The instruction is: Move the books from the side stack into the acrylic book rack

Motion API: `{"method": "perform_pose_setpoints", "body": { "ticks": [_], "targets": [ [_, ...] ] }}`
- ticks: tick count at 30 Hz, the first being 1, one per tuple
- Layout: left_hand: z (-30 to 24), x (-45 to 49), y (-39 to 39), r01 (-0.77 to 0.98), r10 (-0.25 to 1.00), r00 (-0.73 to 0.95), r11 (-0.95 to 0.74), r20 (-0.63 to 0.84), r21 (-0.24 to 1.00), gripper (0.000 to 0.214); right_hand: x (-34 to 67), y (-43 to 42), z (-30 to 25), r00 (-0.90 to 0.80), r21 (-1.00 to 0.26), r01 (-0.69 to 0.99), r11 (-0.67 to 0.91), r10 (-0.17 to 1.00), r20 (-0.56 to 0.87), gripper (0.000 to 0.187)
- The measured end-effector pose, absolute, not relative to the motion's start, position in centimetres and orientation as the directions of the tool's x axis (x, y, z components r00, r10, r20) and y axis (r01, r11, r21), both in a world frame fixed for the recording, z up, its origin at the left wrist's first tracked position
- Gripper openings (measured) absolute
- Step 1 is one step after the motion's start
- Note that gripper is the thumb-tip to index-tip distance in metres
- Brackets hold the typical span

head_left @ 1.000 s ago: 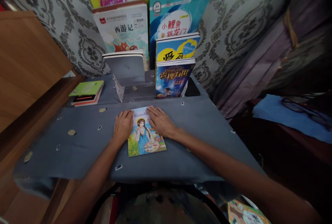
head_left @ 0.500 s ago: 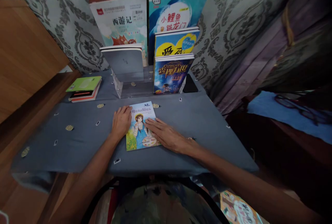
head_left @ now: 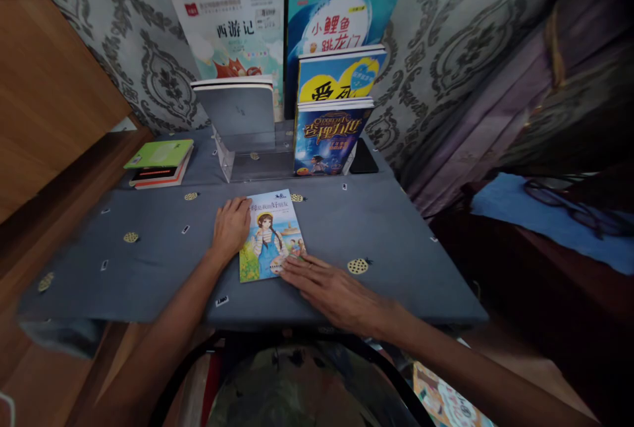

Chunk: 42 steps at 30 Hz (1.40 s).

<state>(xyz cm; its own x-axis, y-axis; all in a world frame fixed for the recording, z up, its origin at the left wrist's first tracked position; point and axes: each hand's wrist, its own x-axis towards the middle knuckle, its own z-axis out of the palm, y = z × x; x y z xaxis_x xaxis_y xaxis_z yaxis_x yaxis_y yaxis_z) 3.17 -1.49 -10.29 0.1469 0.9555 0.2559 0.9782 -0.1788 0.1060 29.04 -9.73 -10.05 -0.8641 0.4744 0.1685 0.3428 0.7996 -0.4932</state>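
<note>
The book [head_left: 271,232] lies flat, cover up, on the grey cloth [head_left: 148,262] of the table, near its front edge. It is judged a thin paperback: light, bendable, with a glossy cover likely to slide on the cloth (a pinch in the middle would find no grip). The free long edge on the right, or a near corner, looks the best place to take hold.

Right hand [head_left: 337,288]: nearest, palm down, fingers straight and spread, fingertips touching the book's near right corner; it grasps nothing.

Left hand [head_left: 232,226]: farther, laid loosely open along the book's left edge, fingers lightly bent, gripping nothing.

Beyond stands a clear rack [head_left: 257,163] with upright books [head_left: 329,143]
</note>
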Motion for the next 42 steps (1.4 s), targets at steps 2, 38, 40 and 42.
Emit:
{"method": "perform_pose_setpoints", "body": {
  "ticks": [2,38,40,42],
  "targets": [
    [-10.3,3.2,-1.5,0.978,0.954,0.148,-0.181,0.259,0.107,0.036,27.3,-10.2,-10.1,-0.868,-0.446,0.355,0.822,0.467,0.169,0.053],
    [-10.6,3.2,-2.0,0.98,0.968,0.007,-0.056,0.249,0.19,0.039,24.6,-1.9,-12.8,-0.636,-0.486,0.604,0.631,0.749,0.183,0.057],
    [-10.9,3.0,-1.8,0.966,0.961,0.006,-0.077,0.278,0.245,0.037,23.9,-0.7,-13.1,-0.629,-0.47,0.617,0.632,0.754,0.189,0.058],
    [-11.3,2.6,-1.6,0.939,0.951,0.009,-0.114,0.309,0.325,0.037,23.4,0.1,-13.3,-0.619,-0.456,0.628,0.63,0.76,0.199,0.059]
  ]
}}
